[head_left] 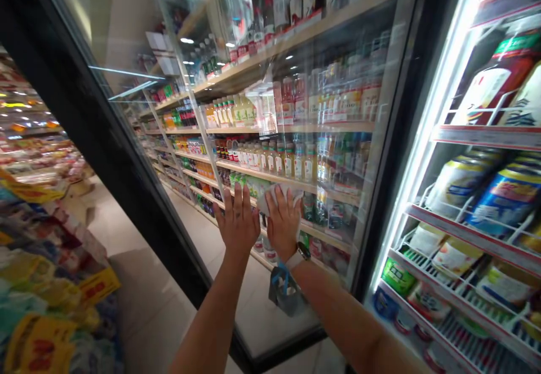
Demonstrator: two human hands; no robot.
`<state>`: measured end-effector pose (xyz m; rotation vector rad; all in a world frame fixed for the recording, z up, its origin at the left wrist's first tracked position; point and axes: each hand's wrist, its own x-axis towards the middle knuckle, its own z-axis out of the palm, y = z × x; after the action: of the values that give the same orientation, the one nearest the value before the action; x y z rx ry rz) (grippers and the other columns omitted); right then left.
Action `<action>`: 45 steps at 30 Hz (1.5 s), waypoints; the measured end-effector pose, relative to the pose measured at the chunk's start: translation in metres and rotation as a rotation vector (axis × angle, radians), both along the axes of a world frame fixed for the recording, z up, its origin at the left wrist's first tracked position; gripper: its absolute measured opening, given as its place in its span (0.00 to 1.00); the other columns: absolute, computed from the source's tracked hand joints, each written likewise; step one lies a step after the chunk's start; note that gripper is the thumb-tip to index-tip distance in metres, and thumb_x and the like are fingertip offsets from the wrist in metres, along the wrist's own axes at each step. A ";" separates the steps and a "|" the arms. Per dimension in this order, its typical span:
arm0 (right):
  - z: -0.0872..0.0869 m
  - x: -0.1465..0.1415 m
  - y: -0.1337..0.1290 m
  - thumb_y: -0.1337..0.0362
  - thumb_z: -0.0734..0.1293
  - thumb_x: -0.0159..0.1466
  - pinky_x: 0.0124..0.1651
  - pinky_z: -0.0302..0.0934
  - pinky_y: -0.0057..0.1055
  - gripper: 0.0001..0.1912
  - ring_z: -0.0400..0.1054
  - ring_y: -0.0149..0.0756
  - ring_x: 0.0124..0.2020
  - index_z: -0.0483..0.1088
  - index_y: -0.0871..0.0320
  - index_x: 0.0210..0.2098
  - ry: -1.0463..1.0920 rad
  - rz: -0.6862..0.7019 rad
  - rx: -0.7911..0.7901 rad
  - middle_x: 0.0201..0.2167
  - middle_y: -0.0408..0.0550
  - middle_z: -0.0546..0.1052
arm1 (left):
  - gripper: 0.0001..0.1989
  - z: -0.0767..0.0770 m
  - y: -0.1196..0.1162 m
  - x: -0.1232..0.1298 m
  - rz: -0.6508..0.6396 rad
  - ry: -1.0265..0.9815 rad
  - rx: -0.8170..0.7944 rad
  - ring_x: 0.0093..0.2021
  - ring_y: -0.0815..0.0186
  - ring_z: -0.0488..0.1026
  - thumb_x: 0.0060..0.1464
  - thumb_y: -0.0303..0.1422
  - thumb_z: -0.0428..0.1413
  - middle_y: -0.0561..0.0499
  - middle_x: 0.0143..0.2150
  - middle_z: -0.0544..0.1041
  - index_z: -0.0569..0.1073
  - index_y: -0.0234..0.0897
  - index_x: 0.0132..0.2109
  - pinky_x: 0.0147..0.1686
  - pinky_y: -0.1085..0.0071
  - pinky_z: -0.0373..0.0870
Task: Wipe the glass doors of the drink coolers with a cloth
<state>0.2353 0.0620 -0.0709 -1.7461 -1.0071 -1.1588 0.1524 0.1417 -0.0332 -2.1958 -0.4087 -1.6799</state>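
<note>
Cloth [263, 201], pale: under R hand [283, 222], betw. palm & door glass [321, 154], edges showing both sides of fingers; long axis unclear, view blurred. R nearer: fingers extended, unclenched, flat on cloth. L hand [237, 228]: empty, fingers straight, against glass, just left of cloth.

Bright light strip [424, 137], blurry edges

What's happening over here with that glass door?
A person has both hands up at a glass door, which stands open beside lit shelves of drinks. The right hand, with a watch on its wrist, is spread over a pale cloth or tissue against the glass. The left hand is open beside it and appears to lie flat on the glass, holding nothing visible.
</note>
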 end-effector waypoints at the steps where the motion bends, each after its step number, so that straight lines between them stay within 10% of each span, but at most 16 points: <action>1: -0.018 -0.002 0.001 0.69 0.56 0.68 0.69 0.39 0.58 0.31 0.41 0.49 0.72 0.52 0.51 0.69 0.003 -0.001 -0.005 0.68 0.52 0.60 | 0.31 0.000 0.000 0.000 -0.011 0.004 -0.009 0.72 0.56 0.43 0.66 0.38 0.45 0.40 0.70 0.54 0.46 0.37 0.71 0.70 0.49 0.32; 5: -0.080 -0.010 0.001 0.72 0.56 0.66 0.69 0.41 0.56 0.31 0.44 0.46 0.71 0.56 0.51 0.68 -0.045 0.012 -0.029 0.65 0.52 0.65 | 0.31 0.000 0.001 -0.001 -0.026 0.034 -0.033 0.72 0.56 0.43 0.65 0.38 0.46 0.40 0.70 0.55 0.48 0.37 0.71 0.71 0.50 0.31; 8: -0.089 -0.009 -0.001 0.73 0.56 0.66 0.69 0.42 0.54 0.30 0.44 0.45 0.71 0.59 0.51 0.66 -0.072 0.017 -0.055 0.65 0.51 0.65 | 0.30 0.000 0.002 -0.002 -0.006 0.049 -0.051 0.72 0.55 0.44 0.66 0.39 0.45 0.41 0.70 0.55 0.50 0.36 0.70 0.70 0.48 0.32; 16: 0.054 0.010 -0.010 0.70 0.54 0.68 0.70 0.36 0.59 0.33 0.36 0.47 0.73 0.43 0.53 0.71 -0.036 0.072 0.017 0.71 0.51 0.53 | 0.29 -0.001 0.003 0.000 -0.014 0.035 -0.057 0.72 0.56 0.46 0.66 0.40 0.46 0.40 0.70 0.56 0.52 0.38 0.70 0.70 0.48 0.33; 19: 0.078 0.015 -0.011 0.70 0.53 0.69 0.70 0.36 0.58 0.34 0.35 0.47 0.73 0.39 0.52 0.72 -0.055 0.069 0.031 0.72 0.49 0.51 | 0.29 -0.001 0.002 0.001 -0.003 0.018 -0.051 0.72 0.55 0.47 0.66 0.40 0.46 0.40 0.70 0.56 0.52 0.38 0.70 0.70 0.48 0.35; 22: 0.057 0.015 -0.011 0.69 0.54 0.69 0.70 0.38 0.58 0.34 0.36 0.48 0.73 0.40 0.52 0.72 -0.066 0.038 0.003 0.71 0.50 0.52 | 0.30 -0.001 0.001 0.001 0.002 0.001 -0.016 0.72 0.56 0.46 0.65 0.39 0.46 0.40 0.70 0.55 0.51 0.38 0.70 0.70 0.49 0.35; 29: -0.059 0.002 -0.007 0.70 0.58 0.67 0.69 0.42 0.57 0.28 0.45 0.48 0.71 0.58 0.52 0.66 -0.060 -0.008 -0.072 0.65 0.53 0.65 | 0.30 0.000 0.003 -0.001 -0.041 0.028 -0.076 0.72 0.55 0.45 0.65 0.39 0.46 0.41 0.70 0.54 0.49 0.40 0.71 0.70 0.48 0.31; 32: -0.077 0.000 -0.006 0.71 0.58 0.67 0.69 0.41 0.54 0.26 0.48 0.45 0.70 0.63 0.50 0.63 -0.085 -0.016 -0.081 0.63 0.51 0.68 | 0.31 0.000 0.003 -0.001 -0.042 0.034 -0.066 0.72 0.55 0.45 0.65 0.39 0.46 0.40 0.71 0.52 0.49 0.39 0.71 0.70 0.48 0.31; 41: 0.063 0.011 -0.012 0.71 0.56 0.67 0.71 0.34 0.56 0.31 0.34 0.46 0.73 0.52 0.54 0.69 -0.042 0.000 -0.098 0.71 0.49 0.53 | 0.32 0.004 0.005 0.003 0.008 -0.001 0.025 0.72 0.57 0.43 0.65 0.36 0.47 0.40 0.70 0.55 0.45 0.37 0.71 0.70 0.52 0.32; 45: 0.066 0.015 -0.011 0.71 0.56 0.67 0.71 0.34 0.56 0.31 0.34 0.47 0.73 0.53 0.53 0.69 -0.083 -0.023 -0.103 0.71 0.48 0.53 | 0.33 0.003 0.007 0.003 -0.001 0.010 0.009 0.72 0.55 0.44 0.65 0.37 0.48 0.40 0.70 0.55 0.45 0.38 0.71 0.70 0.50 0.32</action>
<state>0.2503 0.0509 -0.0054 -1.8069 -1.1166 -1.2216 0.1555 0.1489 -0.0297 -2.1974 -0.3975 -1.6677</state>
